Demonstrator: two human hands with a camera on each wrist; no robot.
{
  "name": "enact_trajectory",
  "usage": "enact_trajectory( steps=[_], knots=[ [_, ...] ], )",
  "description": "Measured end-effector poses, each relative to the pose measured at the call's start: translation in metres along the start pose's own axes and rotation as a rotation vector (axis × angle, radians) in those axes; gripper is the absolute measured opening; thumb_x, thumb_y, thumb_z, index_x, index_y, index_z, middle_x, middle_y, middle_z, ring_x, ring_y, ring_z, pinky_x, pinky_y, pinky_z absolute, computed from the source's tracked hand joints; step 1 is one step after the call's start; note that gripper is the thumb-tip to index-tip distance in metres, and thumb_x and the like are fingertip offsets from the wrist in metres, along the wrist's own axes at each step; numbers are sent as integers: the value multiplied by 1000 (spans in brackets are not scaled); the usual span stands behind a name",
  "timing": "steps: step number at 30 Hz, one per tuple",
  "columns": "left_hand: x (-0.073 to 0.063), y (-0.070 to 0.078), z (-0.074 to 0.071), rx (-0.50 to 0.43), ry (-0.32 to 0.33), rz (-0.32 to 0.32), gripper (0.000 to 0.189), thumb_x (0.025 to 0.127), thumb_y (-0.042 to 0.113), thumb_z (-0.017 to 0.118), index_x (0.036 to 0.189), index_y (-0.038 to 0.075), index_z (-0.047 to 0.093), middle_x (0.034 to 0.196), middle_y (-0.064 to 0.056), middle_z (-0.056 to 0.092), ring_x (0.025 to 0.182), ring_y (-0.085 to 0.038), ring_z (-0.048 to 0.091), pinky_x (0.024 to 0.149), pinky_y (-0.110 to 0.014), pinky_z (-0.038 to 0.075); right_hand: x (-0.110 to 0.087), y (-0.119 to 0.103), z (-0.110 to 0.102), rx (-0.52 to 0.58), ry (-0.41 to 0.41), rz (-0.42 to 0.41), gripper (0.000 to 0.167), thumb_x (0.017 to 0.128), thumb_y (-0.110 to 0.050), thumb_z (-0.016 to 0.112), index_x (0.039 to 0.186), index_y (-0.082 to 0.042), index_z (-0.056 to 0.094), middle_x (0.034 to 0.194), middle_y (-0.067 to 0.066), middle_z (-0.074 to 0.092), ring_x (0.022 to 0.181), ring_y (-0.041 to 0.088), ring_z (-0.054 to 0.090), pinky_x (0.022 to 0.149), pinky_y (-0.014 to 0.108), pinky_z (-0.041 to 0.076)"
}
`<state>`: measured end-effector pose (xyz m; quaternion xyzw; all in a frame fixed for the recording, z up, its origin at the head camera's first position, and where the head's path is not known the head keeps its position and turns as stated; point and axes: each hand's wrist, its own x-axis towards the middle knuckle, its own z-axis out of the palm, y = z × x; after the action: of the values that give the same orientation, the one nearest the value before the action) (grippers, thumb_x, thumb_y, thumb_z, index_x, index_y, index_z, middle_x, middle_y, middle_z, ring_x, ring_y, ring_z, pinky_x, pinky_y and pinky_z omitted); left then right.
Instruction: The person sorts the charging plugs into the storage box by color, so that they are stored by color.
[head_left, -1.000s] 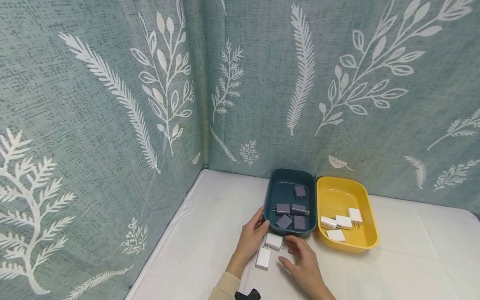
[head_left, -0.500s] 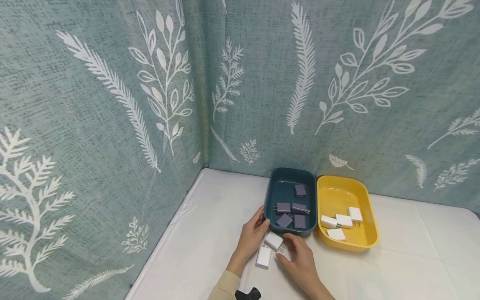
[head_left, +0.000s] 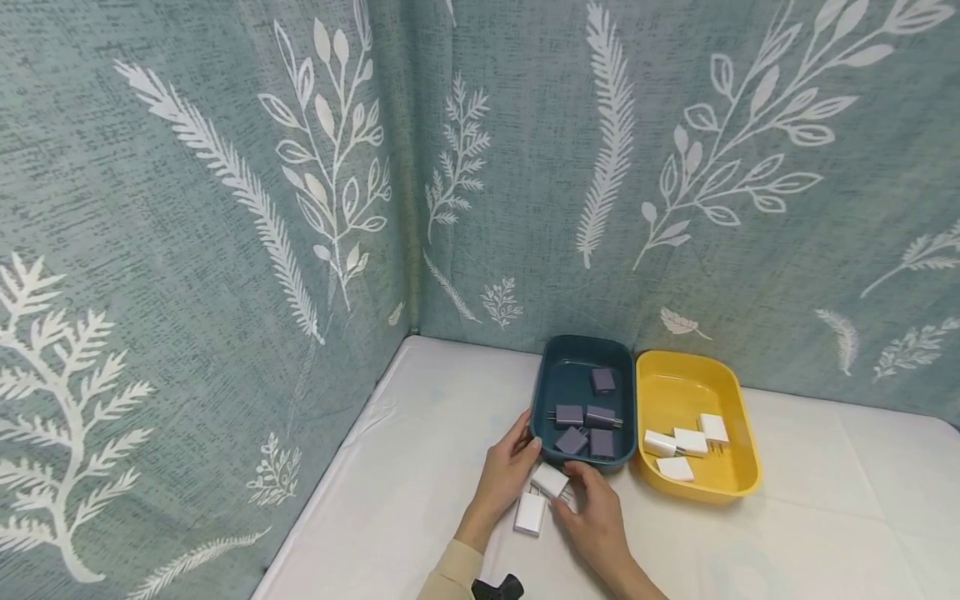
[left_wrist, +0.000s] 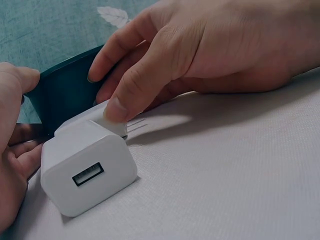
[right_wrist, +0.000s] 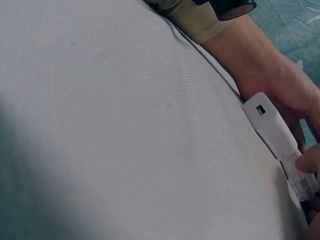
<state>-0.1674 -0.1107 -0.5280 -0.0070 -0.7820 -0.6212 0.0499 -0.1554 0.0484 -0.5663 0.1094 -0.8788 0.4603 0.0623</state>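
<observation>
My left hand (head_left: pixel 504 471) holds the near left corner of a dark blue bin (head_left: pixel 542 398), its thumb on the rim in the left wrist view. Just in front of that bin, my right hand (head_left: pixel 600 517) pinches a white USB charger (head_left: pixel 550 480) between thumb and fingers; metal prongs stick out beside the thumb. A second white charger (left_wrist: pixel 90 175) lies nearer on the tablecloth, its USB port facing the left wrist camera. Several purple-grey chargers (head_left: pixel 569 415) lie inside the blue bin.
A yellow bin (head_left: pixel 738 425) stands right of the blue one, with several white chargers (head_left: pixel 690 442) in it. Behind both bins hangs a leaf-patterned green curtain (head_left: pixel 525 167). A white cloth (head_left: pixel 825 500) covers the table.
The charger at my right hand has turned at an angle, and the right thumb has come in from a gap to touch it. My left hand stays at the blue bin.
</observation>
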Motion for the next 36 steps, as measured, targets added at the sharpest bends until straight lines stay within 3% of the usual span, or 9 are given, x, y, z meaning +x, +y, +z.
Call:
enact_trajectory(
  steps=[9, 24, 36],
  knots=[
    [-3, 2, -2, -4, 5, -8, 53, 100, 19, 55, 150, 10, 39, 139, -20, 56, 128, -30, 56, 108, -39, 46, 0, 0, 2, 8, -31, 39, 52, 74, -5, 81, 121, -11, 59, 117, 2, 65, 111, 18, 63, 99, 34, 54],
    [-1, -3, -1, 19, 1, 8, 53, 100, 20, 55, 150, 12, 39, 138, -19, 56, 127, -29, 57, 107, -39, 47, -4, 5, 1, 110, 120, -114, 57, 62, 9, 83, 113, -5, 62, 108, 6, 67, 97, 17, 66, 86, 21, 58],
    [-1, 0, -1, 19, 2, 0, 53, 100, 20, 55, 150, 11, 39, 139, -19, 56, 127, -29, 57, 107, -39, 47, -4, 7, -2, 160, 144, -121, 59, 61, 12, 83, 114, -3, 62, 107, 8, 66, 96, 20, 66, 84, 21, 59]
  ],
)
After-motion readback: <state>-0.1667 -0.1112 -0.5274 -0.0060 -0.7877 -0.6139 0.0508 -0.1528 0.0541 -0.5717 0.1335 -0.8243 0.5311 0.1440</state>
